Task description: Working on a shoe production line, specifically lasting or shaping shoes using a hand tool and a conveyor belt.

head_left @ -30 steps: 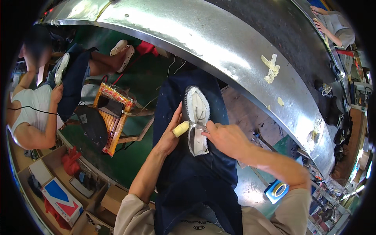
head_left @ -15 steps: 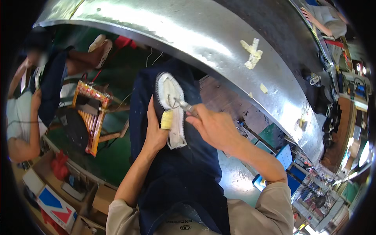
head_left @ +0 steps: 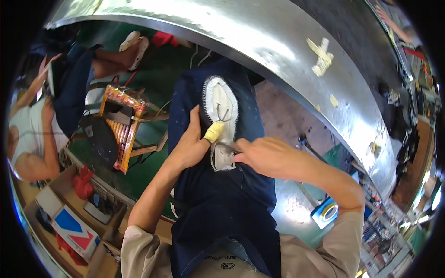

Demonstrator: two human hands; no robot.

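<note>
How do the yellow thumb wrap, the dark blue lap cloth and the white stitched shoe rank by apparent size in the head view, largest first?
1. Dark blue lap cloth
2. White stitched shoe, partly covered
3. Yellow thumb wrap

The gaps are wide enough to rank all three.

There is one left hand, one right hand, one stitched shoe, one yellow thumb wrap, one metal counter, two pale clogs.

Beige short-sleeved shirt, round chest emblem; navy apron, frayed at top; yellow thumb wrap, left hand.
</note>
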